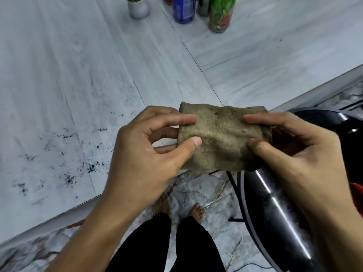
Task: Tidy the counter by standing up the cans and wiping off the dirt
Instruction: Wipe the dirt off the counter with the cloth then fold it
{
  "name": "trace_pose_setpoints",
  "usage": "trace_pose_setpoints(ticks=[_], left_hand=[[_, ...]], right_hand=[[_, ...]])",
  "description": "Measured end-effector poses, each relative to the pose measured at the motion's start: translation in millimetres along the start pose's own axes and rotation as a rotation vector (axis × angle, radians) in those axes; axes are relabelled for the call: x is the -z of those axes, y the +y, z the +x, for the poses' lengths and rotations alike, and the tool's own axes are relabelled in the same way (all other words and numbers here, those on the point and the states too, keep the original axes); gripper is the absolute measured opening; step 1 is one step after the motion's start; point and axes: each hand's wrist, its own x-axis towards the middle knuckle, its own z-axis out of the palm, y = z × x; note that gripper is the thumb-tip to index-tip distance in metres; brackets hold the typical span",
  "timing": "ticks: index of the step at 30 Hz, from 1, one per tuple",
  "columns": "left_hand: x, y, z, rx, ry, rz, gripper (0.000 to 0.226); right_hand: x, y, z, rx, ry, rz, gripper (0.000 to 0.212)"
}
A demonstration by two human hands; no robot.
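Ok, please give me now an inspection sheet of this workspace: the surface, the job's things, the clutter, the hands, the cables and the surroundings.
Surface: pale wood-grain counter; dark dirt specks near its front left edge, not yet wiped.
Job's things: brown cloth held up over the counter's front edge; blue can and green can upright at the far side, others behind them cut off by the frame.
Clutter: white pot left of the cans.
Grippers: left hand and right hand each pinch one end of the cloth.
Cables: thin dark line on the floor, possibly a cord.
Surroundings: marble-pattern floor; black glossy object at the right, kind unclear.
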Motion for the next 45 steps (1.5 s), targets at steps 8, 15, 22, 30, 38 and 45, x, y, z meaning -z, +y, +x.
trace_pose_setpoints(ticks=[8, 15, 22, 30, 38, 45], left_hand=[[39.1, 2.9, 18.1, -0.019, 0.122, 0.03, 0.031], [62.5, -14.2, 39.5, 0.1, 0.168, 0.104, 0.032], [62.4, -33.5, 56.9, 0.142, 0.151, 0.25, 0.033], [68.4, -37.2, 59.1, 0.017, 0.177, 0.498, 0.032], [76.8, -33.1, 46.1, -0.101, 0.088, 0.602, 0.03], [110.1, -34.7, 41.1, -0.175, -0.057, 0.738, 0.043]], right_hand=[[-39.1, -18.9, 43.3, 0.037, -0.073, 0.064, 0.038], [-69.5, -12.8, 75.1, -0.038, -0.129, 0.033, 0.037], [-86.2, 1.1, 91.9, -0.093, -0.108, -0.155, 0.035], [-90.4, 7.5, 82.6, 0.095, -0.103, -0.54, 0.033], [-93.0, 1.7, 48.4, 0.217, -0.041, -0.708, 0.036], [-116.4, -8.5, 34.9, 0.178, -0.15, -0.716, 0.058]])
